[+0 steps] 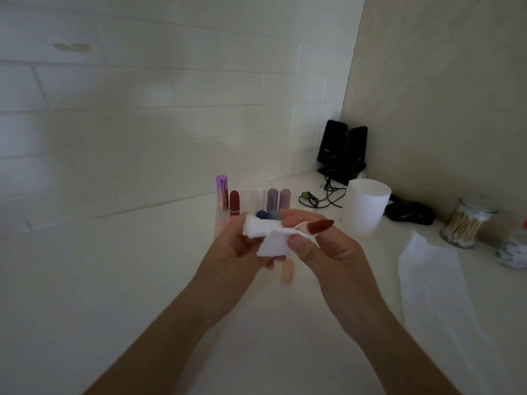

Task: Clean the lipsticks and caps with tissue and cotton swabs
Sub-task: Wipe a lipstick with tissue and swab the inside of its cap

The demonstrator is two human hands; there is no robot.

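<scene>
- the dark red lipstick (321, 225) is held above the bench (142, 280), in the right hand (328, 252) grip.
- the left hand (242, 252) grip pinches the tissue (271, 238) against it.
- risk: a hard squeeze or twist could snap or smear the soft tip.

White tissue (271, 238), dark-red lipstick (321, 224)

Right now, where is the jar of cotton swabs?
In the head view, the jar of cotton swabs stands at the far right, by the wall, right of the black mouse and the white container.
</scene>
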